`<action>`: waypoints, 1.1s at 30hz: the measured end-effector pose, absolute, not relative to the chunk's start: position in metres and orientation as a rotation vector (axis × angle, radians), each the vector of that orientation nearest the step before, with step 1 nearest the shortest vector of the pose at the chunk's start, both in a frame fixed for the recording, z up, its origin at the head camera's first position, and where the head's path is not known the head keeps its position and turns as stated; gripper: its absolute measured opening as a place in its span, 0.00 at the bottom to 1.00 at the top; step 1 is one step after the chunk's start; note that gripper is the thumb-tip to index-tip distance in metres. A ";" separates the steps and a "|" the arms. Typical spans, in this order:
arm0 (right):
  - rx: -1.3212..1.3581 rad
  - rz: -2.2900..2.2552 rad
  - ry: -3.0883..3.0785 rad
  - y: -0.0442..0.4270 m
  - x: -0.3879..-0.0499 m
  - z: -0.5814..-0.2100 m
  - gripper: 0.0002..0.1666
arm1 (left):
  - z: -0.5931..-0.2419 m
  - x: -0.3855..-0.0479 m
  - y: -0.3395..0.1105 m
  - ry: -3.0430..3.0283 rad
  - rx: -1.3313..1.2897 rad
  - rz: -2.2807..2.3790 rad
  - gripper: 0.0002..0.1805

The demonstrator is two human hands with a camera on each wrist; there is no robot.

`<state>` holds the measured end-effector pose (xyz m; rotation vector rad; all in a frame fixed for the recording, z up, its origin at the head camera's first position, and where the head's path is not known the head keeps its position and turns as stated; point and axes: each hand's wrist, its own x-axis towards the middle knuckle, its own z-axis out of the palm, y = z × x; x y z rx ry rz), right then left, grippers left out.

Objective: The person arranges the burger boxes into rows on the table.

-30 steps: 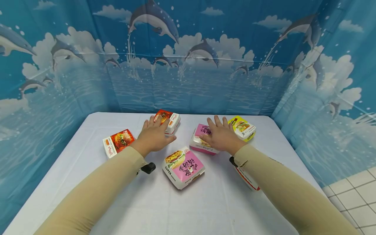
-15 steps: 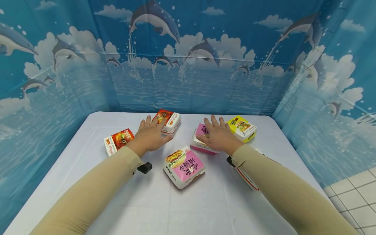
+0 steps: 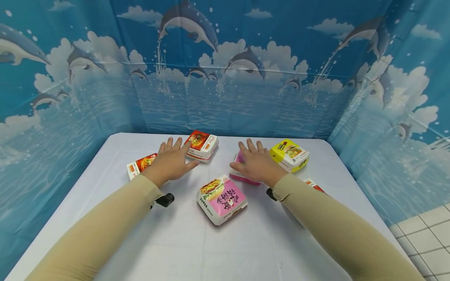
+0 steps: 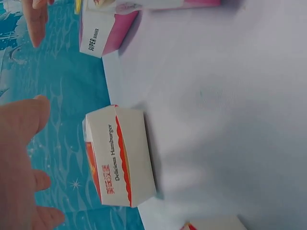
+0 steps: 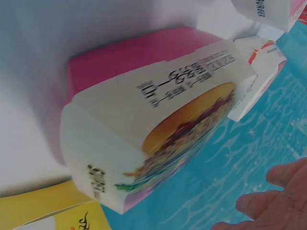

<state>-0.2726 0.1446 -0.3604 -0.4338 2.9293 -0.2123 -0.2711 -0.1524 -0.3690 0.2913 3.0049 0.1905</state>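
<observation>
In the head view my left hand [image 3: 170, 162] is held palm down with spread, straight fingers, above the table between two red-and-white burger boxes: one at the back [image 3: 202, 146], one at the left [image 3: 138, 164] partly hidden by the hand. The left wrist view shows a gap between that hand [image 4: 19, 158] and a burger box [image 4: 120, 158]. My right hand [image 3: 258, 164], also flat with fingers spread, hovers over a pink burger box [image 3: 242, 178] and hides much of it. A yellow burger box [image 3: 290, 154] lies just right of it. Neither hand holds anything.
Another pink burger box [image 3: 222, 199] sits mid-table, between the forearms. A further red-and-white box [image 3: 314, 184] is mostly hidden beneath the right forearm. The white-covered table [image 3: 225, 253] backs onto a blue dolphin curtain [image 3: 225, 97].
Both hands have drifted slightly left, fingers still spread. The back red box shows more; the left red box is more covered. The boxes appear to stay in place on the table.
</observation>
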 end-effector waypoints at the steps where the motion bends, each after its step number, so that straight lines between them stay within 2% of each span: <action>1: -0.437 -0.211 2.926 0.143 -0.273 -0.360 0.58 | -0.369 -0.271 -0.155 3.004 0.291 0.192 0.51; 21: -0.576 -0.191 2.902 0.085 -0.258 -0.355 0.56 | -0.361 -0.268 -0.224 2.963 0.149 0.185 0.48; 33: -0.639 -0.224 2.845 0.039 -0.246 -0.356 0.56 | -0.362 -0.262 -0.266 2.890 0.162 0.244 0.44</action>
